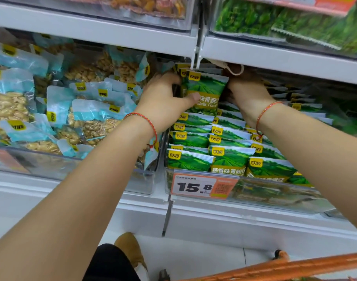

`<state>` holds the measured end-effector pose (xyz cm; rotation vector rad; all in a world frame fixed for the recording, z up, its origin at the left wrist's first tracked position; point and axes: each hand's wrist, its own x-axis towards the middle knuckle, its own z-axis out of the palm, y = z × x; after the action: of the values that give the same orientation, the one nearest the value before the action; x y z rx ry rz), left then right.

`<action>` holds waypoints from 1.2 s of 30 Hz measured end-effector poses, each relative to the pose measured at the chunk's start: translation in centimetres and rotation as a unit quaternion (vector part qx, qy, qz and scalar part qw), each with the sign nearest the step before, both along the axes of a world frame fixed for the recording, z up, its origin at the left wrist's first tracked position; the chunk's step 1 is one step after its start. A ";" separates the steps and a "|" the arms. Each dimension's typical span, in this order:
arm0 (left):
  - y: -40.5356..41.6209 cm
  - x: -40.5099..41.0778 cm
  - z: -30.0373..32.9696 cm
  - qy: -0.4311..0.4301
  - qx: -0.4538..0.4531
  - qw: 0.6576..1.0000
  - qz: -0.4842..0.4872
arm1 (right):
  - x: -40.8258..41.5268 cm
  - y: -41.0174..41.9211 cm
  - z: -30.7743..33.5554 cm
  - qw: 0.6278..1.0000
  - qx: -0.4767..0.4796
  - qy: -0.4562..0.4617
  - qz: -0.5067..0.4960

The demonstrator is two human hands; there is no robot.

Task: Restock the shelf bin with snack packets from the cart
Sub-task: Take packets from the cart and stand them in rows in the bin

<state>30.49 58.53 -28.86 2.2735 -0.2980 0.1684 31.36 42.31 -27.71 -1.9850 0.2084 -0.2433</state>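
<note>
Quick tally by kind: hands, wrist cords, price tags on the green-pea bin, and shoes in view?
Hands: 2, left hand and right hand
Red wrist cords: 2
Price tags on the green-pea bin: 1
Shoes: 1
Total: 6

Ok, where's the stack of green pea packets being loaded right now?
In the head view, the stack of green pea packets stands upright at the back of the clear shelf bin, centre frame, gripped by the left hand, right hand beside it.
</note>
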 end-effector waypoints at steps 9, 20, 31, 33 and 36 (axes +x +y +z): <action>0.3 0.7 0.3 0.035 -0.026 0.999 -0.001 | 0.5 0.4 0.6 0.999 0.027 -0.002 0.029; -0.2 1.6 -0.3 0.056 -0.104 0.993 -0.016 | 3.0 1.4 -0.2 0.997 0.057 0.014 -0.047; -0.4 1.0 -0.3 -0.036 0.166 0.985 -0.005 | 0.6 -0.1 0.4 0.973 -0.231 -0.011 -0.019; -0.3 0.6 -0.3 -0.036 0.182 0.983 -0.002 | -1.1 -0.4 0.2 0.980 -0.198 -0.013 -0.010; 0.3 -1.1 -0.2 -0.091 0.167 0.982 -0.004 | -5.4 -0.9 0.2 0.961 -0.269 -0.025 0.050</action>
<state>29.37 58.84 -29.07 2.5941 -0.4606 0.3455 25.92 41.46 -27.49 -2.5170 0.0036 -0.3090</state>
